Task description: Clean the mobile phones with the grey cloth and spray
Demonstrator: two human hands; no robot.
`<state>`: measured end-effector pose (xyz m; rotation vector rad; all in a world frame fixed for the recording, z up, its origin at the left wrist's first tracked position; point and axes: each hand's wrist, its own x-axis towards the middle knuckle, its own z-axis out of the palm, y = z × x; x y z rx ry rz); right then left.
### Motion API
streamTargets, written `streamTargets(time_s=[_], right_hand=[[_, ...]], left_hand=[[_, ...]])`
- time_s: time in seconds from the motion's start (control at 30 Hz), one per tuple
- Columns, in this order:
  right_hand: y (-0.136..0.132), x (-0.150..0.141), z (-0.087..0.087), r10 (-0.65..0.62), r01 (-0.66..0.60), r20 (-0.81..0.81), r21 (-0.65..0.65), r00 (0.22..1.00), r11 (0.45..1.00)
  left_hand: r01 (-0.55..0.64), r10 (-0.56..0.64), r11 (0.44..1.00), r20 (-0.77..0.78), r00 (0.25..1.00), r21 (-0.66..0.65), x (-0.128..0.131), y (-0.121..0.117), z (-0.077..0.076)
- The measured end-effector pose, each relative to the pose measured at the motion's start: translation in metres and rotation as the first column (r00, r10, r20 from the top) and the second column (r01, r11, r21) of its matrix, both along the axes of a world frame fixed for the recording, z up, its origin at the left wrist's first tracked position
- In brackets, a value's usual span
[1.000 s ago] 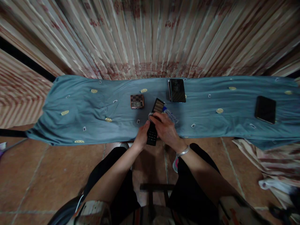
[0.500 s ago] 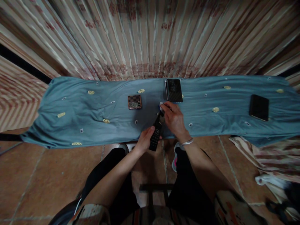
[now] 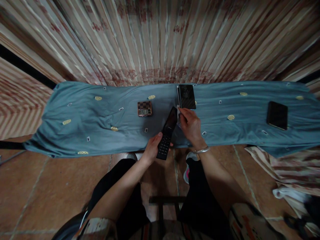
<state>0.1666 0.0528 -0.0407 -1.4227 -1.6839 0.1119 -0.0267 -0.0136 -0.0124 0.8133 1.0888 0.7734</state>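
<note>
A black flip phone (image 3: 166,139) is unfolded, its keypad half toward me and its dark screen half pointing away. My left hand (image 3: 153,147) is closed around the keypad half, thumb along its left edge. Beside the screen's right edge, my right hand (image 3: 190,124) pinches a small whitish cloth (image 3: 178,115), mostly hidden by the fingers. Whether the cloth touches the phone I cannot tell for sure.
On the blue patterned cloth cover (image 3: 130,133) lie a checkered folded phone (image 3: 144,109), a stack of dark flat devices (image 3: 187,96) and a black rectangular device (image 3: 277,115) at the right. A pleated curtain (image 3: 150,43) hangs behind.
My right hand has shifted slightly right, from over the screen's top end to its right edge. The phone's screen now shows more fully and the phone has turned a little.
</note>
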Motion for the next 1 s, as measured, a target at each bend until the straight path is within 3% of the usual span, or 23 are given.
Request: streamTargets(time_s=[0.17, 0.37, 0.63, 0.8, 1.0], right_hand=[[0.000, -0.001, 0.002, 0.023, -0.033, -0.132, -0.073, 0.991, 0.997], [-0.005, -0.011, -0.001, -0.002, -0.014, -0.157, -0.100, 0.988, 0.995], [-0.016, -0.025, -0.006, 0.076, -0.080, -0.044, -0.081, 0.996, 0.993], [-0.025, -0.034, -0.003, 0.163, -0.161, 0.039, -0.053, 0.986, 0.986], [-0.034, -0.042, 0.004, 0.180, -0.180, 0.099, -0.010, 0.979, 0.984]], left_hand=[[-0.020, 0.021, 0.999, 0.034, 0.999, -0.037, 0.000, 0.001, 0.001], [-0.054, 0.056, 0.998, 0.054, 0.997, -0.035, 0.000, 0.002, 0.000], [-0.086, 0.089, 0.995, 0.075, 0.993, -0.052, -0.003, 0.008, -0.003], [-0.122, 0.126, 0.990, 0.057, 0.990, -0.071, -0.006, 0.013, -0.001], [-0.185, 0.192, 0.979, 0.078, 0.978, -0.085, -0.008, 0.017, 0.002]])
